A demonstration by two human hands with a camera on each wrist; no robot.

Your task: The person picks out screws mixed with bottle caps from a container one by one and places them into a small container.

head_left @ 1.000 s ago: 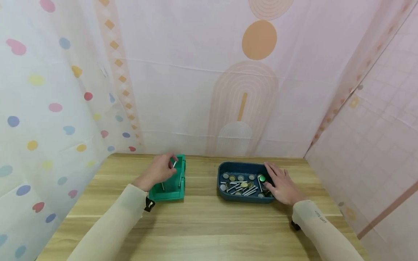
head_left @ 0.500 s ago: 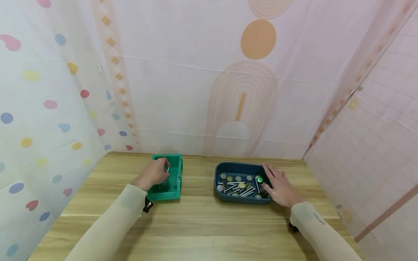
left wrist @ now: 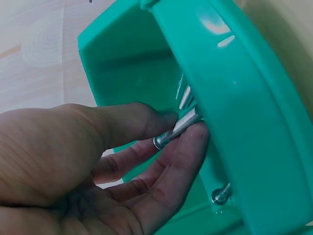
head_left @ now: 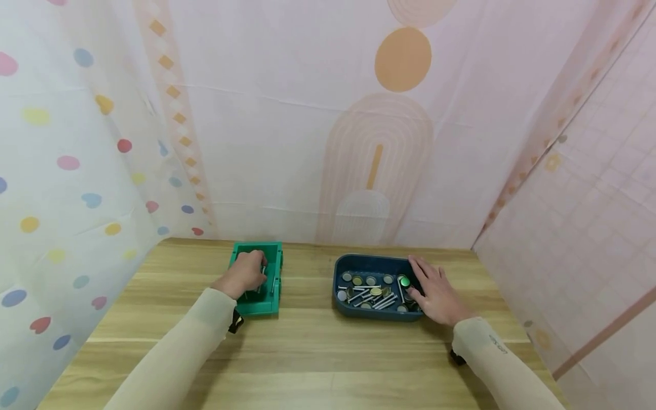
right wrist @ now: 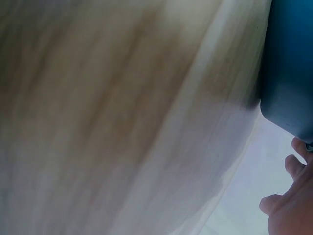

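Observation:
My left hand [head_left: 247, 273] reaches down into a green plastic bin [head_left: 258, 309] and pinches a silver metal bolt [left wrist: 183, 123] between thumb and fingers. Another bolt [left wrist: 221, 195] lies near it in the bin, seen in the left wrist view. At the right end of a dark blue tray [head_left: 376, 312] rests my right hand [head_left: 438, 294], its fingers extended over the rim and the thumb inside. A green bottle cap [head_left: 405, 282] shows beside that thumb. Several bolts [head_left: 385, 302] and pale bottle caps [head_left: 371, 281] lie mixed in the tray.
Both containers stand on a wood-grain table [head_left: 328, 353], with a gap between them. A patterned cloth [head_left: 287, 142] hangs behind the table and along both sides.
My left hand has lowered deeper into the green bin with the bolt. My right hand stays at the tray's end. The whole head view has shifted slightly.

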